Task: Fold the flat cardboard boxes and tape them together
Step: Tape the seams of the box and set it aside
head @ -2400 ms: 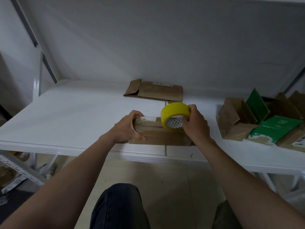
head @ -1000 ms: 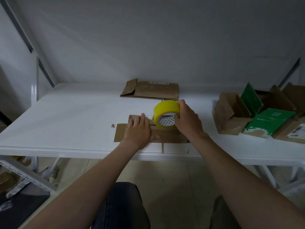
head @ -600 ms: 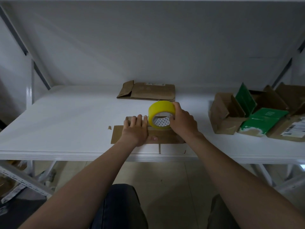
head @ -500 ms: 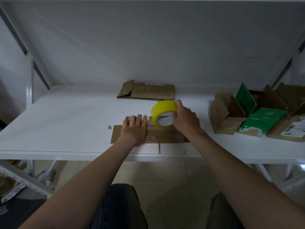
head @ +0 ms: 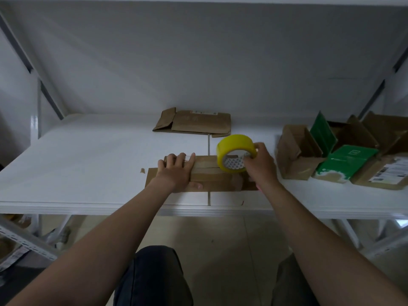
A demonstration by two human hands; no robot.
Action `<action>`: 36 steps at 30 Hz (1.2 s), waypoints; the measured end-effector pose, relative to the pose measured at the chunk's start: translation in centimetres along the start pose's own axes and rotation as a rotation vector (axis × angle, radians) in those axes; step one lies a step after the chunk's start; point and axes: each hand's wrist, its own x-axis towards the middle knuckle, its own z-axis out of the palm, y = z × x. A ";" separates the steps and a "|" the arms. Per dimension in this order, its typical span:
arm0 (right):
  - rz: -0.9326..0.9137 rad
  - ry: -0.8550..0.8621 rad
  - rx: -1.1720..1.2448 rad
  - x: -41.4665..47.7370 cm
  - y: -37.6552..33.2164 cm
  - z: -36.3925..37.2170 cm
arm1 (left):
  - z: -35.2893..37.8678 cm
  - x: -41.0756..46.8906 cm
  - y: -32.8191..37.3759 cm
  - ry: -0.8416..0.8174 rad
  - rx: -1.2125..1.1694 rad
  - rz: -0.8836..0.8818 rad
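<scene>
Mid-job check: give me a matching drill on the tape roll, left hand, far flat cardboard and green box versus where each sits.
1 tape roll
2 left hand
3 flat cardboard
4 green box

A far side of table
B pressing flat on near box
C gripped by right hand
D right end of table

Pairs: 1-C, 2-B, 3-A, 4-D

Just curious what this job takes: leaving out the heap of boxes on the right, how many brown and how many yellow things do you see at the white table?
Brown: 3 (cardboard box at the front, flattened cardboard at the back, small scrap)
Yellow: 1 (tape roll)
Total: 4
</scene>
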 end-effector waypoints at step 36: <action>-0.197 -0.023 -0.424 0.6 2.9 -2.5 | -0.4 -0.1 -1.6 0.164 -0.353 0.000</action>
